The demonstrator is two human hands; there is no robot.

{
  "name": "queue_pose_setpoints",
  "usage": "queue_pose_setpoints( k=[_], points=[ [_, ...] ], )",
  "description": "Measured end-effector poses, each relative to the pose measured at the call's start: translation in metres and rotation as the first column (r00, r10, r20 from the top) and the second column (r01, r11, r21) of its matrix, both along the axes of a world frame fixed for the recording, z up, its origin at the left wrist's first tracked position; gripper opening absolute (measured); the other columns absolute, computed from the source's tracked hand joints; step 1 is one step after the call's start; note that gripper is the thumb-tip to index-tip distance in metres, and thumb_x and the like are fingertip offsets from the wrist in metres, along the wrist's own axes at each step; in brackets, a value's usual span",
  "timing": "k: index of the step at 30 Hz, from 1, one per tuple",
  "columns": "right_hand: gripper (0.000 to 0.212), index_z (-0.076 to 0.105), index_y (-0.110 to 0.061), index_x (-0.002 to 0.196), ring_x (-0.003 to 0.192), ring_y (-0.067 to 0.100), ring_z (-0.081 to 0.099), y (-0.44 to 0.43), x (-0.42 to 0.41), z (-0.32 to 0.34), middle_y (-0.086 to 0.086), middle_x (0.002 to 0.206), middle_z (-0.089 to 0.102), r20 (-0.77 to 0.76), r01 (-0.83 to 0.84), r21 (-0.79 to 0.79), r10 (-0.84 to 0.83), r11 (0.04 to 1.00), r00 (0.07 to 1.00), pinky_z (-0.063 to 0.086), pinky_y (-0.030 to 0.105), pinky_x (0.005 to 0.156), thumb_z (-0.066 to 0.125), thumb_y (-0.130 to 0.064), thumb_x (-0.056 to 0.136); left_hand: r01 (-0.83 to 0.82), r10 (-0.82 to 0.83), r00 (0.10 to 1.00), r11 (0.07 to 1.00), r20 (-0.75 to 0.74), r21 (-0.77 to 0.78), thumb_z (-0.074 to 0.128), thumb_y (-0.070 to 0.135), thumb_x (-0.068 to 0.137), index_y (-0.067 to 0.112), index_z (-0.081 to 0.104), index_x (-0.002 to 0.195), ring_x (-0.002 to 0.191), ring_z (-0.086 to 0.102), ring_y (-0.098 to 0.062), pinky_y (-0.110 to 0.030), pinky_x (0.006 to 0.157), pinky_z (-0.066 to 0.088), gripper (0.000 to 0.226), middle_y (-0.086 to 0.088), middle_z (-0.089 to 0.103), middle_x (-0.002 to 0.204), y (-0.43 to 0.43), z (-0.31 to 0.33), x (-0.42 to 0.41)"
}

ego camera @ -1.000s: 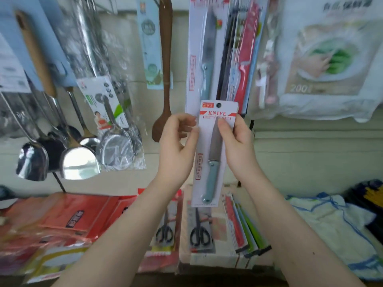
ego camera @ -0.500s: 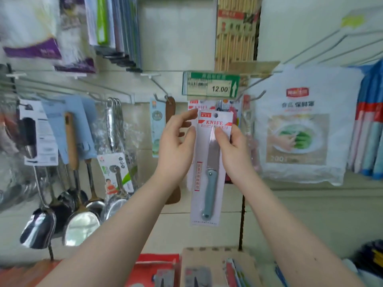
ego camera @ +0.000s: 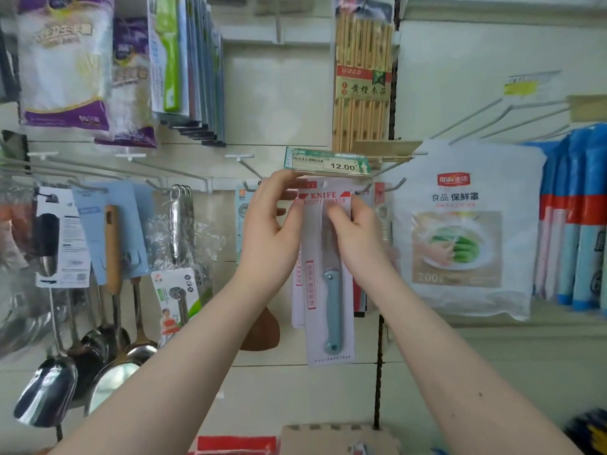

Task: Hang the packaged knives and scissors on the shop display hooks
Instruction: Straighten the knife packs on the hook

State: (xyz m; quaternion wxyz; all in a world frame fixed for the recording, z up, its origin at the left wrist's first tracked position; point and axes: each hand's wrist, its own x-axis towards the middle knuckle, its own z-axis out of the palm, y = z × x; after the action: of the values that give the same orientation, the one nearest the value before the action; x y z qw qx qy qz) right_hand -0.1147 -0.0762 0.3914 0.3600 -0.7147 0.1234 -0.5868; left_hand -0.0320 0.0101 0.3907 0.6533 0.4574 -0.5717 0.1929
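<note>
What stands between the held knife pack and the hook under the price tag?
Nothing visible. The knife pack, pinched by left hand and right hand, sits just under the price tag; the hook itself is hidden.

left hand (ego camera: 267,231): raised, fingers pinching | right hand (ego camera: 358,239): raised, fingers pinching

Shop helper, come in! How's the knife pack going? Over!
Left hand, right hand pinching knife pack near top. Top under price tag; whether hooked, cannot tell. Other packs behind.
</note>
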Motion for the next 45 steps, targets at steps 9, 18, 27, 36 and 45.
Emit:
queue_pose_setpoints(
  k=[9,18,27,36,45],
  points=[
    [0.025,0.060,-0.003,0.103,0.077,0.014,0.057,-0.004,0.005,0.004,0.010,0.087,0.065,-0.035,0.021,0.029,-0.020,0.999,0.999,0.042,0.020,0.066,0.048,-0.021,0.092,0.034,-0.034,0.999,0.999,-0.001,0.019,0.047,-0.003,0.089,0.021,0.055,0.117,0.094,0.055,0.001,-0.002,0.077,0.038,0.038,0.002,0.063,0.110,0.015,0.004,-0.011],
    [0.024,0.042,-0.019,0.069,0.058,0.009,0.041,-0.018,0.018,-0.003,-0.006,0.064,0.042,-0.029,0.034,0.094,-0.032,0.995,0.999,0.034,0.018,0.056,0.049,-0.017,0.092,0.047,-0.047,0.999,0.999,-0.025,-0.004,0.047,-0.003,0.089,0.025,0.055,0.111,0.092,0.056,0.001,-0.005,0.077,0.040,0.037,0.011,0.061,0.100,0.015,0.003,-0.013],
    [0.009,0.045,-0.014,0.088,0.059,0.001,0.044,-0.035,0.034,-0.003,-0.011,0.070,0.046,-0.036,0.097,0.139,-0.093,0.986,0.995,0.034,0.002,0.043,0.050,-0.018,0.093,0.037,-0.038,0.998,0.999,-0.043,-0.025,0.047,0.000,0.087,0.028,0.054,0.109,0.092,0.059,-0.007,-0.006,0.076,0.041,0.036,0.000,0.066,0.100,0.009,-0.006,-0.013],
    [0.038,0.048,-0.016,0.112,0.101,0.019,0.059,-0.056,0.040,-0.021,0.004,0.112,0.059,-0.024,0.187,0.166,-0.186,0.968,0.982,0.051,0.033,0.085,0.057,-0.043,0.087,0.042,-0.042,0.999,0.999,-0.029,-0.012,0.048,-0.006,0.087,0.023,0.057,0.108,0.092,0.059,-0.001,-0.015,0.082,0.044,0.037,0.005,0.066,0.095,0.007,-0.021,-0.002],
    [0.042,0.045,-0.018,0.126,0.118,0.014,0.049,-0.042,0.006,-0.083,-0.007,0.121,0.050,-0.046,0.224,-0.198,-0.237,0.954,0.970,0.039,0.029,0.102,0.054,-0.035,0.089,0.085,-0.085,0.990,0.996,-0.117,-0.005,0.049,-0.007,0.089,0.023,0.056,0.106,0.090,0.059,0.002,-0.011,0.081,0.043,0.035,0.011,0.063,0.093,-0.008,-0.068,-0.001]
  ],
)
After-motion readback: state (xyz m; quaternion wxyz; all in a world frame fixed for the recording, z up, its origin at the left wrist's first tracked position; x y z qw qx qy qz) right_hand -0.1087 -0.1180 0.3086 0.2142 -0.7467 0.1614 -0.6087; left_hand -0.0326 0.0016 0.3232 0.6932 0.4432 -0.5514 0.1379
